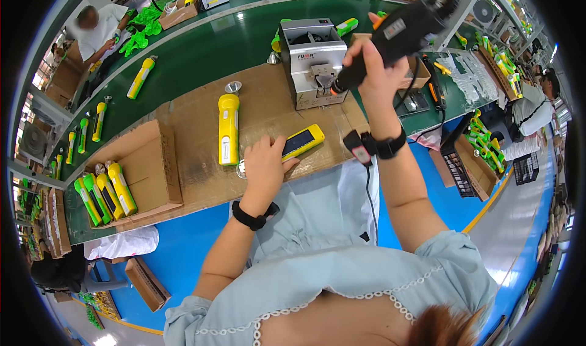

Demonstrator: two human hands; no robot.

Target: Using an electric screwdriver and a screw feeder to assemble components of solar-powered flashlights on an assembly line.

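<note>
My right hand point(379, 77) is wrapped round a black electric screwdriver point(403, 32), held up and slanted. The screwdriver's orange-ringed tip is at the front opening of a silver box-shaped screw feeder point(317, 62); whether a screw is on it is too small to tell. With my left hand point(264, 166) I grip a yellow flashlight point(312, 138) lying on the cardboard sheet point(195, 126), its dark panel facing up. My fingers hide its head end, where a bit of silver reflector shows. Left of that hand lies another yellow flashlight point(228, 129), a loose silver reflector point(233, 87) by its top end.
An open cardboard box point(146, 169) at the left holds several yellow and green flashlights. More flashlights point(141, 77) stand along the green bench point(226, 41). A cable hangs from my right wristband point(387, 144). Across the bench a person point(101, 32) sits by green parts point(145, 28).
</note>
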